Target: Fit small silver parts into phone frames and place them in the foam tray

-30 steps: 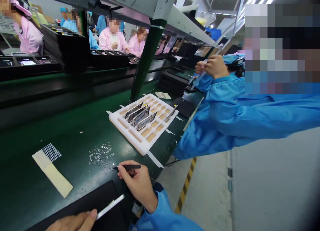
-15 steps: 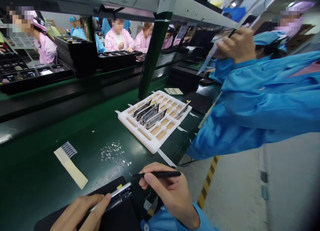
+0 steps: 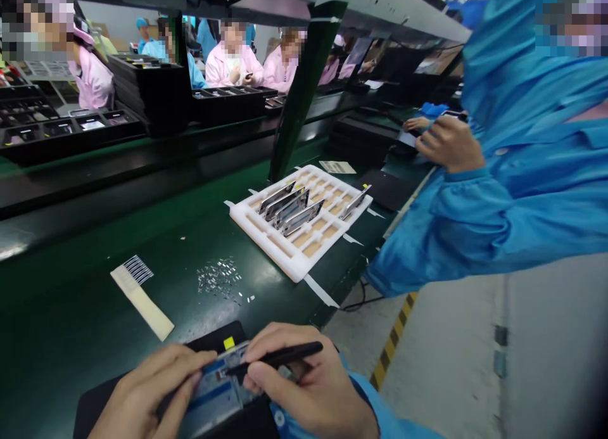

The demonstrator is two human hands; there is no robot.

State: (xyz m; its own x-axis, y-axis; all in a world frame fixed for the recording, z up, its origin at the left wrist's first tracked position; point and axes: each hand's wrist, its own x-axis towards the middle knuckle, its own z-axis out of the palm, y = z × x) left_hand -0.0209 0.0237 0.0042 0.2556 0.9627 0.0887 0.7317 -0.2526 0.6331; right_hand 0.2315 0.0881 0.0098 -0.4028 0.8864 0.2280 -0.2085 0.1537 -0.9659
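Note:
My left hand (image 3: 149, 391) grips the side of an open phone frame (image 3: 216, 394), which lies tilted low over a black pad (image 3: 102, 401). A yellow tab (image 3: 229, 343) shows at the phone frame's upper edge. Pinched like a pen in my right hand (image 3: 304, 382) are slim black tweezers (image 3: 285, 355), their tip at the inner face of the phone frame. Whether the tip holds a small part cannot be made out. Many tiny metallic pieces (image 3: 219, 278) lie scattered on the green table beyond my hands.
A white foam rack (image 3: 297, 271) with several phone frames standing in its slots is taped to the table. A label strip (image 3: 145, 306) lies left. At right, a co-worker's blue sleeve (image 3: 456, 217) reaches over the table edge. Black trays (image 3: 156, 103) stand behind.
My right hand has brought the tweezers down and left onto the phone frame. The phone frame has turned to show its inner face. The co-worker's raised hand has lowered.

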